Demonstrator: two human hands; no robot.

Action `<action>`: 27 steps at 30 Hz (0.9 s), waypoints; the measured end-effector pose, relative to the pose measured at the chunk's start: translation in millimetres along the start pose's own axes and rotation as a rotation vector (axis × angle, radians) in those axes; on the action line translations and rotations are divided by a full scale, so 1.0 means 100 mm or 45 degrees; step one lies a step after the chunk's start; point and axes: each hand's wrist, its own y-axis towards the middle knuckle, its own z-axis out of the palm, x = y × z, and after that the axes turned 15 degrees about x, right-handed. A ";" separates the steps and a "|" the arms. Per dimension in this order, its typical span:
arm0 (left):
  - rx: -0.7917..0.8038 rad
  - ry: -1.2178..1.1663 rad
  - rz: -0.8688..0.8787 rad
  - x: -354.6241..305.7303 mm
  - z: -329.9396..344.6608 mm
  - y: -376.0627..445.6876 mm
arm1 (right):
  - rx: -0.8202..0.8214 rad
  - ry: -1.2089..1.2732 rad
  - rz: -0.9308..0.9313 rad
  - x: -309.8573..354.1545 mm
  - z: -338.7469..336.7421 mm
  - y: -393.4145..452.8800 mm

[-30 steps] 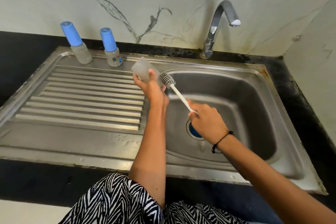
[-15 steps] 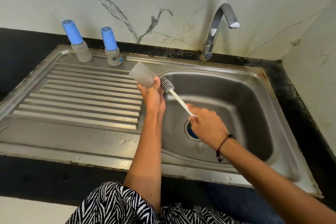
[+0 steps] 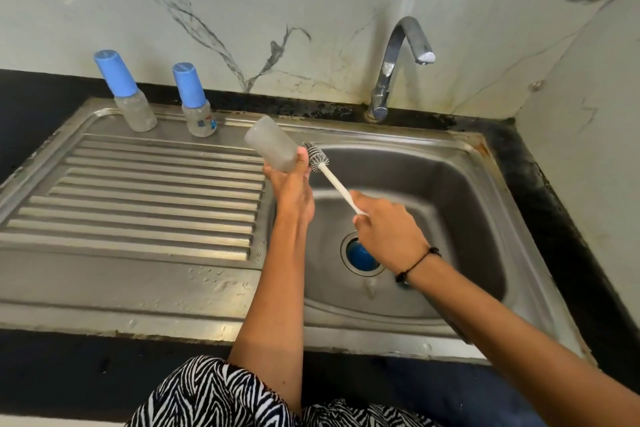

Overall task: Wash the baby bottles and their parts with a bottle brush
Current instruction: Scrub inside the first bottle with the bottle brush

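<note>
My left hand grips a clear, capless baby bottle, tilted with its base toward the upper left, over the sink's left rim. My right hand holds the white handle of a bottle brush. The brush's bristle head sits just outside the bottle's mouth, beside my left thumb. Two more bottles with blue caps, one at the left and one to its right, stand upright at the back of the drainboard.
The steel sink basin has a blue plug in its drain. A chrome tap stands behind it, with no water running. The ribbed drainboard lies to the left. A marble wall closes the back and right.
The brush head has slid out of the bottle's mouth a little. Both hands have stayed over the sink's left rim, and the view has shifted slightly.
</note>
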 end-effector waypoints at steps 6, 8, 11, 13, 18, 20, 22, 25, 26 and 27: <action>-0.084 0.055 0.014 0.06 -0.09 -0.01 | 0.008 -0.005 0.044 0.07 0.00 0.02; -0.007 0.032 0.007 0.04 -0.08 0.00 | -0.015 -0.020 0.052 0.08 -0.04 0.11; 0.135 -0.027 -0.009 0.02 -0.03 0.00 | -0.041 0.001 0.065 0.10 -0.11 0.18; 0.113 -0.105 -0.021 0.04 0.01 0.00 | -0.049 -0.008 0.074 0.11 -0.11 0.16; -0.045 -0.222 -0.030 0.07 -0.04 0.07 | 0.004 -0.101 0.077 0.13 0.09 -0.15; -0.028 -0.227 -0.075 0.09 -0.03 0.04 | -0.021 -0.072 0.098 0.13 0.10 -0.14; -0.007 -0.233 -0.098 0.12 -0.05 0.00 | -0.059 -0.051 0.113 0.13 0.06 -0.04; 0.036 -0.250 -0.117 0.10 -0.04 -0.04 | -0.071 -0.014 0.125 0.14 -0.01 0.12; 0.065 -0.282 -0.141 0.09 -0.03 -0.04 | -0.072 0.000 0.126 0.14 -0.02 0.16; 0.104 -0.308 -0.178 0.08 -0.02 -0.05 | -0.073 0.003 0.122 0.16 -0.03 0.17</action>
